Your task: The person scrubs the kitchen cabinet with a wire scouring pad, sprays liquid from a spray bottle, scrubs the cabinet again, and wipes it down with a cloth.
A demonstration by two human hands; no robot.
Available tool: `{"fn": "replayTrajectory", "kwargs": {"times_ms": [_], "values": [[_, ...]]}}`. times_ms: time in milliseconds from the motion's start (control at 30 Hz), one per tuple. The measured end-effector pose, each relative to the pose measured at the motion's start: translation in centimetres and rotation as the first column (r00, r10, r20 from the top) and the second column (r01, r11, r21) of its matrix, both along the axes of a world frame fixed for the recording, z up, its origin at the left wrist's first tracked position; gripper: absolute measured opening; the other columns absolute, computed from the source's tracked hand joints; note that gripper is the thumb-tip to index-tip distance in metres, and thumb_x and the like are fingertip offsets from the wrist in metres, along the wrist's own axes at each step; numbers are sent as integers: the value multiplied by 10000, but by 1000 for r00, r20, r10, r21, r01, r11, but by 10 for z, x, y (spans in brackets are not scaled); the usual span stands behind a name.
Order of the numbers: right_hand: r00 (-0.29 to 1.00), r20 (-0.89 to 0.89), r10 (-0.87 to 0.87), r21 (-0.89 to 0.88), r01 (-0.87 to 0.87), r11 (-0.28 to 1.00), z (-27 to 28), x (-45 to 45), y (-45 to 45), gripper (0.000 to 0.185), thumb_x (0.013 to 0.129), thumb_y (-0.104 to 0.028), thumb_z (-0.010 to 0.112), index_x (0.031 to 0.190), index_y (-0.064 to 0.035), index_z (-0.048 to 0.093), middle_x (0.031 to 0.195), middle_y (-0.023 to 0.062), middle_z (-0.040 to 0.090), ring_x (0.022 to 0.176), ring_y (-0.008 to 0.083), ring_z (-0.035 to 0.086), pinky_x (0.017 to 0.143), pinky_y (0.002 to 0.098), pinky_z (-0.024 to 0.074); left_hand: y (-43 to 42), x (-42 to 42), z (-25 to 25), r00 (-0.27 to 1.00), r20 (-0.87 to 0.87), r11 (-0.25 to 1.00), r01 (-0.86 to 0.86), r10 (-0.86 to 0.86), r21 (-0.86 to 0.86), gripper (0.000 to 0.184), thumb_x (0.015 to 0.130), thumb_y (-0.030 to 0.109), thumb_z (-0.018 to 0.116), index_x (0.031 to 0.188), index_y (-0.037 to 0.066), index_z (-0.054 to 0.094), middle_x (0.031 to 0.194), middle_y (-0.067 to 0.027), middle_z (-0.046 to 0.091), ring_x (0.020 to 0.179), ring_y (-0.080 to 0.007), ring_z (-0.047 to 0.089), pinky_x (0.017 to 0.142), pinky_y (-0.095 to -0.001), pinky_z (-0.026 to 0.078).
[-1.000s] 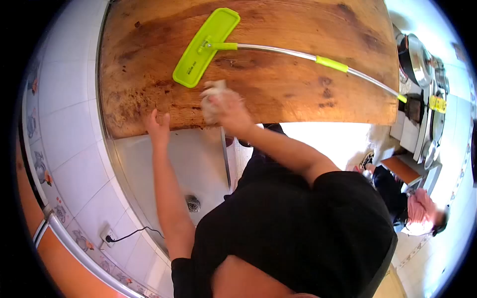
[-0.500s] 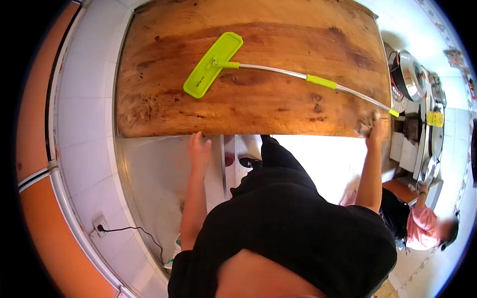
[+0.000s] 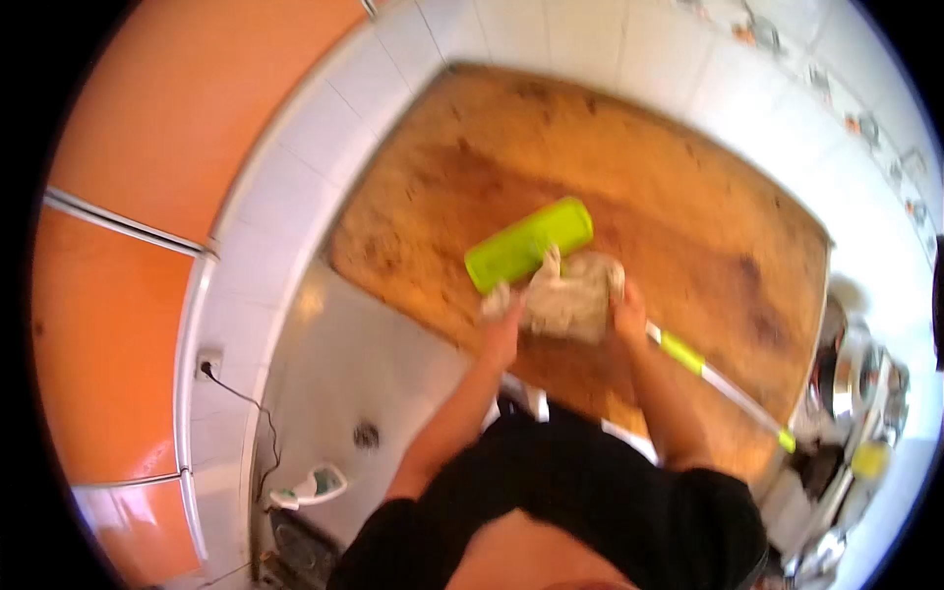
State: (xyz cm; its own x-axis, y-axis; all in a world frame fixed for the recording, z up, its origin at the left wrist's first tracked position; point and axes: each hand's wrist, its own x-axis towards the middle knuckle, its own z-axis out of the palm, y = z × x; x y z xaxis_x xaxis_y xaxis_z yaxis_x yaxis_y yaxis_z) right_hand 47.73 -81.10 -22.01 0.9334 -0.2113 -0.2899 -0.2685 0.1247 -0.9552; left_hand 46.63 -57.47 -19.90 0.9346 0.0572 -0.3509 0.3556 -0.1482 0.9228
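A crumpled beige cloth (image 3: 570,303) is held between my two hands above the wooden table (image 3: 678,197). My left hand (image 3: 501,332) is closed on the cloth's left end. On its right edge, my right hand (image 3: 629,313) grips the same cloth. Just beyond the cloth lies the green flat mop head (image 3: 521,246). Its pole (image 3: 728,386), silver with green sleeves, runs down to the right and is partly hidden behind the cloth and my right hand. Motion blurs the fingers somewhat.
Left of the table is a grey sink basin (image 3: 383,364) with a drain (image 3: 366,436). A white and green object (image 3: 310,487) lies at its lower edge. A black cord (image 3: 258,405) hangs from a wall socket. Pots (image 3: 846,379) stand at the right.
The view has turned and shifted left. My right hand has come back from the table's right end with the cloth, and my left hand has taken hold of it too.
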Motion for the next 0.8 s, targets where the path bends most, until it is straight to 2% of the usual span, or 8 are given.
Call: {"fn": "replayTrajectory", "kwargs": {"times_ms": [100,200,233,400,467,533,567,800], "values": [[1000,-9,3,392,1,920,-7,-4,42,422,992,-253,503,1377,-87,456,1270,62,557,1118,209,547,940,363,464,-8,2,8,999,43,994,-16,12,108,568,914,457,586,1254,3,578,1186,-164,641,1101,-261,588,957,-377,441],[937,-187,296,871,19,491,-34,9,68,560,966,-499,511,1326,-70,509,1205,91,609,1081,271,591,920,413,489,-23,2,-30,865,309,914,405,-396,37,594,825,302,764,1283,23,509,1261,-109,570,1138,-224,553,943,-368,463],[874,23,485,995,-65,71,-68,16,65,535,958,-505,522,1235,-51,574,1087,101,657,1009,271,625,878,421,513,-27,-3,8,747,223,764,534,-627,362,684,811,317,767,1344,34,446,1292,-115,542,1163,-230,533,971,-375,443],[957,47,288,755,-223,617,-21,84,45,349,948,-288,591,1172,-20,591,1075,107,666,1004,274,632,868,408,513,32,68,19,937,31,904,344,-348,-255,607,861,247,722,1364,42,453,1330,-137,517,1205,-231,524,968,-336,455],[851,208,482,146,-514,845,16,122,29,345,911,-228,597,1193,-31,576,1099,126,656,1016,306,623,867,407,508,75,110,-14,958,192,969,182,-213,165,736,834,319,742,1422,57,385,1412,-200,440,1283,-315,454,1024,-418,421],[735,57,675,-644,-490,588,96,153,19,332,887,-139,600,1201,-41,558,1083,143,655,1026,240,621,868,385,491,91,133,-5,931,16,673,252,-365,696,894,794,406,756,1475,69,285,1489,-246,304,1361,-388,321,1080,-468,347],[727,99,680,-651,-469,596,109,179,19,338,886,-142,599,1207,-45,552,1079,146,650,1023,236,618,870,382,488,98,143,-2,915,-103,416,275,-389,867,974,775,450,762,1501,74,235,1528,-268,236,1400,-425,254,1108,-493,310],[711,556,431,-438,-190,879,263,332,59,361,893,-152,551,1234,-46,496,1079,138,625,1005,250,604,876,361,478,99,166,-14,690,-606,326,722,-395,610,1333,658,595,794,1533,92,-78,1537,-305,-188,1414,-519,-134,1026,-774,92]]}}
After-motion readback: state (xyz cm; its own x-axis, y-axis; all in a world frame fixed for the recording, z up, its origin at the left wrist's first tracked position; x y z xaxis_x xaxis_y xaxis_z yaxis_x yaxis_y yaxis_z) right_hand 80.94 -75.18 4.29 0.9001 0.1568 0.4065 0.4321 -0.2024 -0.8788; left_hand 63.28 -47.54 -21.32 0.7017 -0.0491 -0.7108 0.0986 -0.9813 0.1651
